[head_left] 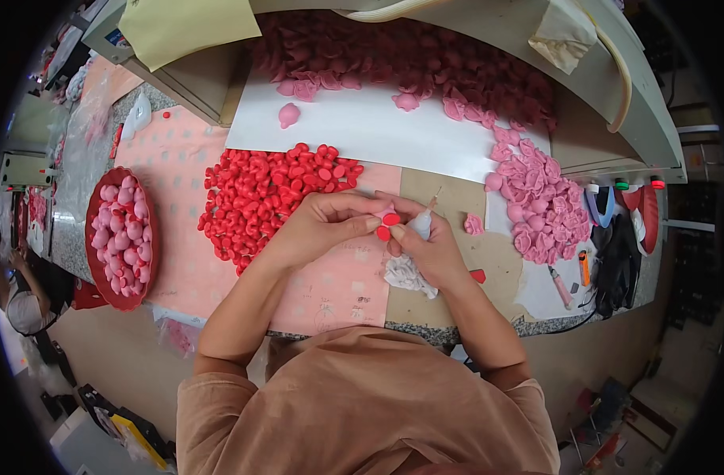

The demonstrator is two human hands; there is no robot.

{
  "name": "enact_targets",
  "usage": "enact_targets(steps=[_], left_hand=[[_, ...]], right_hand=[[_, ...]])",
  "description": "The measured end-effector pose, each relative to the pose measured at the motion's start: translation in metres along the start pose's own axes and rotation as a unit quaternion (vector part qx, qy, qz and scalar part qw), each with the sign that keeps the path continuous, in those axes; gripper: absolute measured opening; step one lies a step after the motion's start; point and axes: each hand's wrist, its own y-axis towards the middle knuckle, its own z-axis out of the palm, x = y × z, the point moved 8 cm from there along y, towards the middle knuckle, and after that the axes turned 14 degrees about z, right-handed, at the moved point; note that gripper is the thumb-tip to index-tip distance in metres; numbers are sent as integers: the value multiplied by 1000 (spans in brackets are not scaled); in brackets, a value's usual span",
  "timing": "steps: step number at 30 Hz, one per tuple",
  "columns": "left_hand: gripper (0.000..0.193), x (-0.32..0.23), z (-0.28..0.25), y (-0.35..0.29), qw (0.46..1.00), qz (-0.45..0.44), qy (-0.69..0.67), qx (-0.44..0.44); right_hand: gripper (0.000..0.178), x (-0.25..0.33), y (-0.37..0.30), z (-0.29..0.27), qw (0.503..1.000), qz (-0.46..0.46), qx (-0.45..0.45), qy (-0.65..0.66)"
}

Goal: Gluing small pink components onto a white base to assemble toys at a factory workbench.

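Observation:
Over the middle of the table, my left hand pinches a small pink piece with red round parts. Opposite it, my right hand has its fingertips at the same piece and also holds a small white squeeze bottle, its thin tip pointing up and away. A crumpled white cloth lies beneath my right hand. To the left of my hands spreads a pile of small glossy red pieces. One loose pink piece sits right of my right hand.
A red bowl of pink and red pieces stands at the left. Pink shell-like pieces are heaped at the right, and more fill the shelf at the back. An orange cutter and a pink-handled tool lie near the right edge.

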Motion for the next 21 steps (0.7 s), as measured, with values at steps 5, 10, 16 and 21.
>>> enact_targets(steps=[5, 10, 16, 21], left_hand=[[28, 1, 1, 1, 1000, 0, 0, -7], [28, 2, 1, 1, 1000, -5, 5, -8], [28, 1, 1, 1, 1000, -4, 8, -9], [28, 1, 0, 0, 1000, -4, 10, -12]], right_hand=[[38, -1, 0, -2, 1000, 1, 2, -5], [38, -1, 0, -1, 1000, -1, 1, 4], [38, 0, 0, 0, 1000, -3, 8, 7], [37, 0, 0, -1, 1000, -5, 4, 4]])
